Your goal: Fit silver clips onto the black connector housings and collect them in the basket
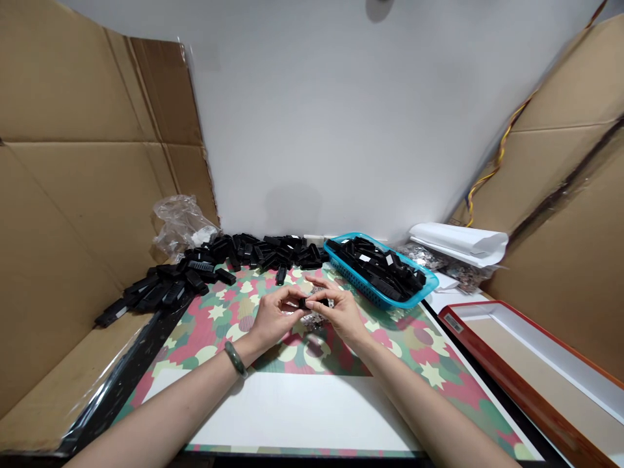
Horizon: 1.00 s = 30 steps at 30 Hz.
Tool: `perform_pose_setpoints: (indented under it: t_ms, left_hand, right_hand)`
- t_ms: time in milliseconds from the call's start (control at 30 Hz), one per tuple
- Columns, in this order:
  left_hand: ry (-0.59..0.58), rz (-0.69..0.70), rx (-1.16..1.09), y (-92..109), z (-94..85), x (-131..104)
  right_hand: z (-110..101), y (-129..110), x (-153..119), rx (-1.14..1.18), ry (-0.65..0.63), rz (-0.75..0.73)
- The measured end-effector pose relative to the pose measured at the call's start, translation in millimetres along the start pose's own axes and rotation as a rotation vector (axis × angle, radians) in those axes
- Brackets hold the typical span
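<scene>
Pinching one small black part (308, 303) at frame centre, our left hand (273, 317) and right hand (341, 312) meet above the bench (302, 403).

A heap of parts (229, 257) lay along the table's (302, 403) far edge, spilling toward its left edge. A basket (385, 296) holding more parts sat near the far right corner. A tray (546, 370) lay beyond the right edge.
</scene>
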<state>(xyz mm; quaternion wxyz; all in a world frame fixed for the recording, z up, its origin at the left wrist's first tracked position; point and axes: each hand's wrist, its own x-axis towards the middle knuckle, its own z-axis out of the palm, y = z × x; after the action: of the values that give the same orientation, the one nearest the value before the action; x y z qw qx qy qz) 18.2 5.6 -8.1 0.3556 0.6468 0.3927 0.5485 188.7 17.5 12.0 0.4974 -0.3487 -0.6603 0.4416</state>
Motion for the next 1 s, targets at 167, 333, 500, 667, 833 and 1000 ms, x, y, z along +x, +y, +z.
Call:
perform_pose_setpoints:
  t_ms: [167, 333, 500, 667, 833, 1000]
  left_hand:
    - [-0.017, 0.022, 0.0, 1.6, -1.3, 0.5]
    - [-0.018, 0.023, -0.011, 1.9, -1.7, 0.3]
    - [-0.009, 0.03, -0.005, 0.3, -1.0, 0.3]
    - [-0.019, 0.051, 0.013, 0.3, -2.1, 0.0]
    - [-0.039, -0.004, -0.072, -0.4, -1.4, -0.3]
    - [-0.08, -0.097, -0.282, -3.6, -1.6, 4.5]
  right_hand:
    - [1.3, -1.9, -1.0, 0.076, -0.025, 0.012]
    - [3.0, 1.6, -1.5, 0.139, -0.025, 0.034]
    - [3.0, 5.9, -0.5, 0.107, -0.014, 0.035]
    - [6.1, 8.2, -1.4, -0.004, 0.061, -0.032]
    - [7.9, 10.3, -1.7, 0.146, 0.131, 0.07]
    - [5.5, 7.8, -0.4, 0.12, 0.041, 0.131]
